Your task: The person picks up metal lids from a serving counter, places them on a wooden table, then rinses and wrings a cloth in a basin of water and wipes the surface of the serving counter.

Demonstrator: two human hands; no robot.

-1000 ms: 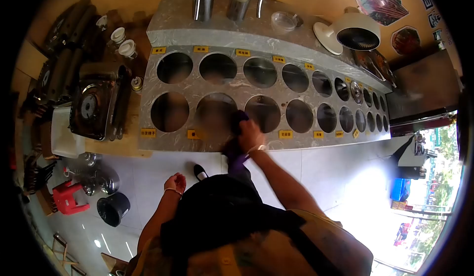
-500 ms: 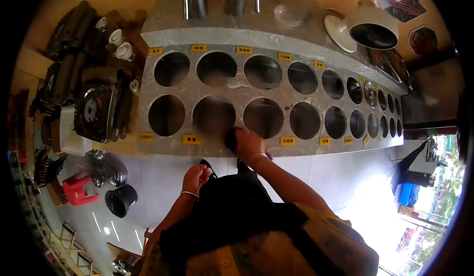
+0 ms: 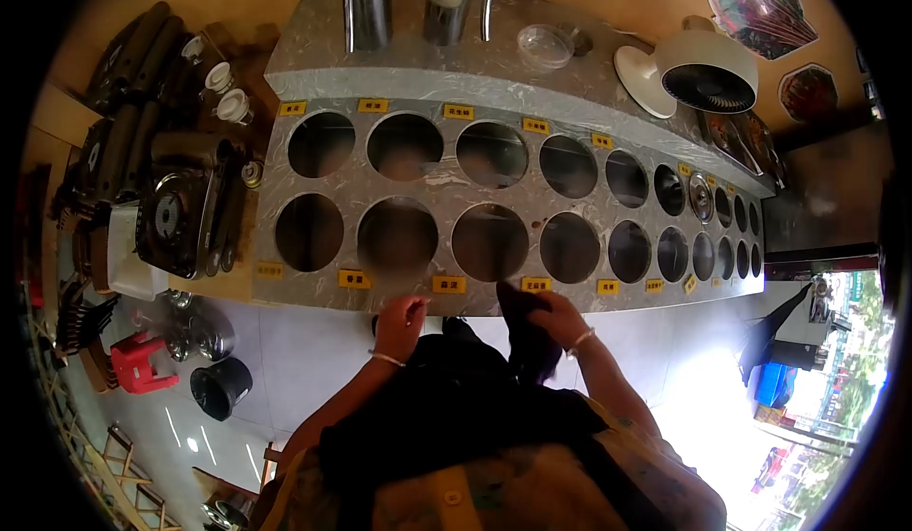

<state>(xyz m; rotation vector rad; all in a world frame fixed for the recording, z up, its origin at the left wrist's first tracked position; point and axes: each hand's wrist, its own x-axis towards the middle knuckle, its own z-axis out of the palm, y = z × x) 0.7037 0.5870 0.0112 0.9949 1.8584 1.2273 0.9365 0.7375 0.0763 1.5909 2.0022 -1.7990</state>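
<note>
My right hand grips a dark cloth that hangs at the front edge of a grey marbled counter. Part of the cloth touches or overlaps that edge, near a yellow label. My left hand, fingers curled in, is just in front of the same edge, with nothing visible in it. Two rows of round holes run along the counter; a front-row hole is nearest to the cloth. Yellow labels with writing mark the holes.
Metal pitchers, a clear bowl and a white fan stand on the raised back ledge. To the left is a portable stove. A red stool and black bucket are on the floor.
My right hand has drawn the cloth off the counter top, back and to the right. My left hand has moved up and right towards the counter edge. The view has shifted slightly.
</note>
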